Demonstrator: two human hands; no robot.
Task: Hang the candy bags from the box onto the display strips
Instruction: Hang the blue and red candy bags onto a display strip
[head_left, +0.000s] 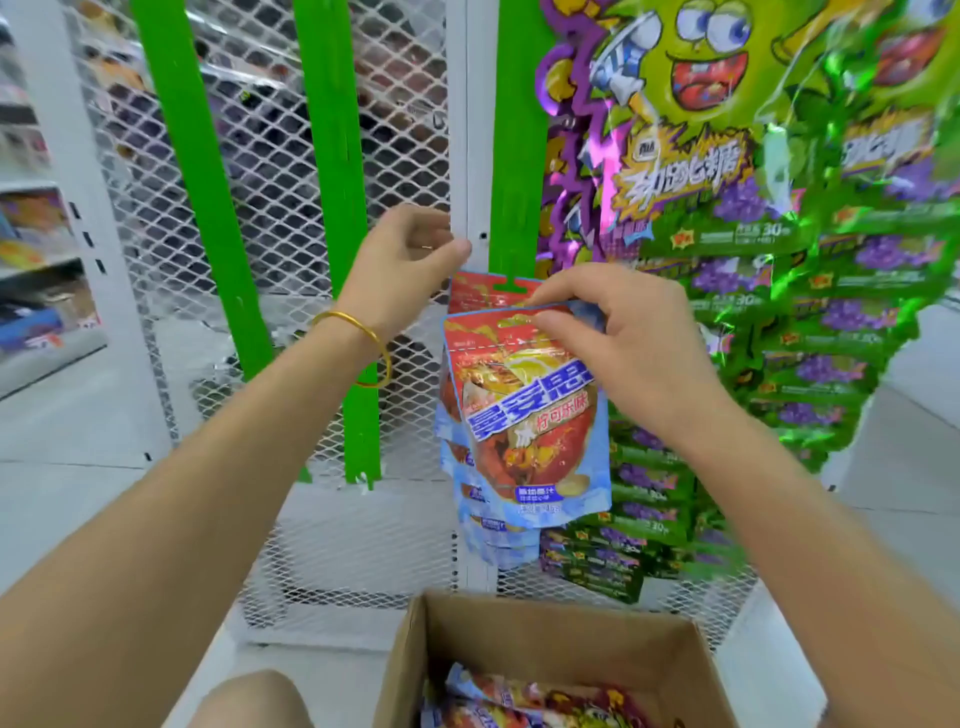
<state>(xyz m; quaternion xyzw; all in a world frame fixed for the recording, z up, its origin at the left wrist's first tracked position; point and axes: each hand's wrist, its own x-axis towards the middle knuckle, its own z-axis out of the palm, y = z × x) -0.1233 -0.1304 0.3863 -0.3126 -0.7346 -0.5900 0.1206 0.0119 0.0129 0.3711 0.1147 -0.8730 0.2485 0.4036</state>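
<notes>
Three green display strips (514, 156) hang against the white mesh panel (405, 130): two bare ones at the left and middle, and a third beside the white post (467, 156), where the red-and-blue candy bags are going on. The right hand (618, 343) pinches the top edge of one candy bag (530, 415) between thumb and fingers, the fingers curled tight over its header, holding it up at the lower end of that third strip. Behind it another bag's header (478, 291) sits already on a green hook, and below at least three more bag edges (493, 530) peek out in a stack (the exact count is hidden by the front bag). The left hand (410, 260), a gold bangle (363, 348) on its wrist, hovers just left of the post with fingers loosely curled, thumb and forefinger nearly meeting; whether it grips anything I cannot tell.

The cardboard box (545, 639) stands open at the bottom of the view, with at least two more bags (519, 701) lying inside. To the right, a dense column of green-and-purple candy packs (810, 338) crowds the mesh, overlapping the space beside the held bag. Blurred store shelves (36, 234) sit far left.
</notes>
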